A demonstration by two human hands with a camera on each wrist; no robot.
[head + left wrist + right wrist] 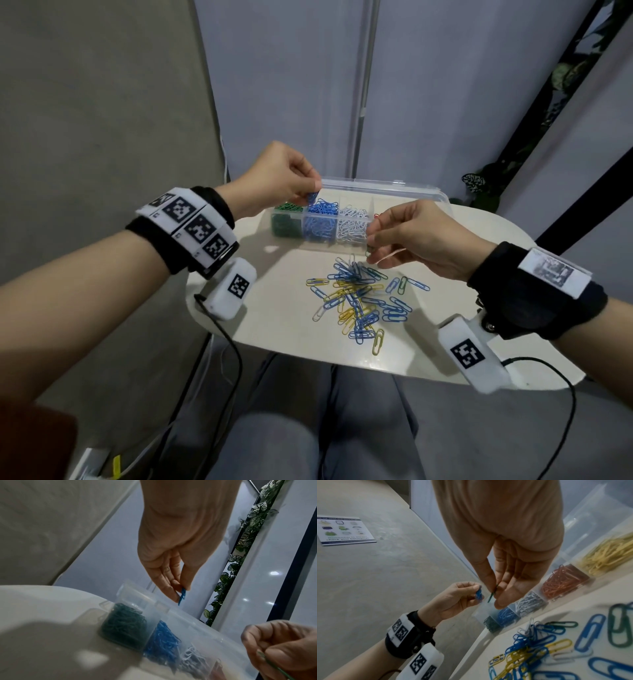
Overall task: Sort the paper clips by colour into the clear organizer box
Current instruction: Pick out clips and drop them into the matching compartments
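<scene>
Left hand [284, 178] pinches blue clip [312, 197] above organizer box [394, 192] blue compartment; grip clamped. Right hand [418, 236] pinches green clip [492, 595] at box front. Advise: release low, directly over matching compartment. Loose pile [359, 301] on tabletop [445, 353] before box.

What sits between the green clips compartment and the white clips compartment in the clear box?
The blue clips compartment lies between the green clips and the white clips in the organizer box, seen in the head view.

Clear organizer box [404, 190], green, blue, white, red, yellow clips inside, black-and-white checkered wrist tags [191, 219], cream table [462, 240]
</scene>
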